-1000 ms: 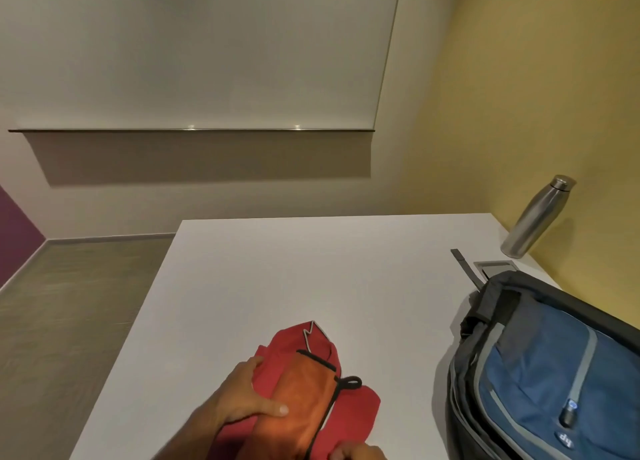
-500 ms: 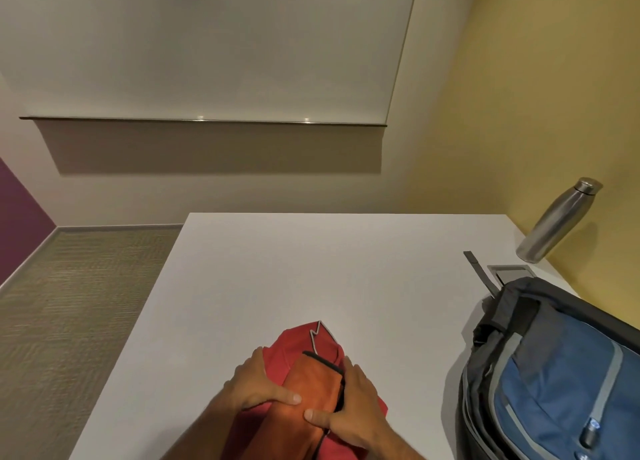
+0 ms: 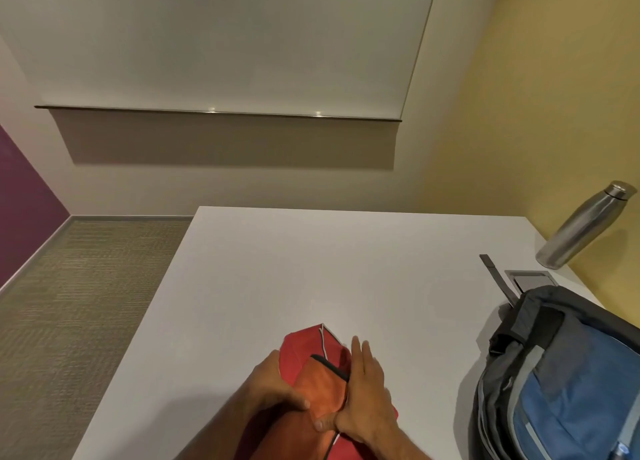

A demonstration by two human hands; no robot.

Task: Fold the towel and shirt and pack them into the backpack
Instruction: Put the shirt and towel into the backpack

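Note:
A folded orange towel with a black edge lies on top of a folded red shirt at the near edge of the white table. My left hand holds the left side of the stack, thumb pressed on the towel. My right hand clasps the right side, fingers stretched along the shirt and thumb on the towel. The blue and grey backpack lies to the right, its top toward the far side; whether it is unzipped is unclear.
A steel water bottle stands at the table's far right corner by the yellow wall. A grey floor-box lid is set in the table behind the backpack. Carpeted floor lies left of the table.
My right hand came up from the bottom edge and settled on the right side of the stack. The view has tilted a little to the left. The left hand stays on the towel.

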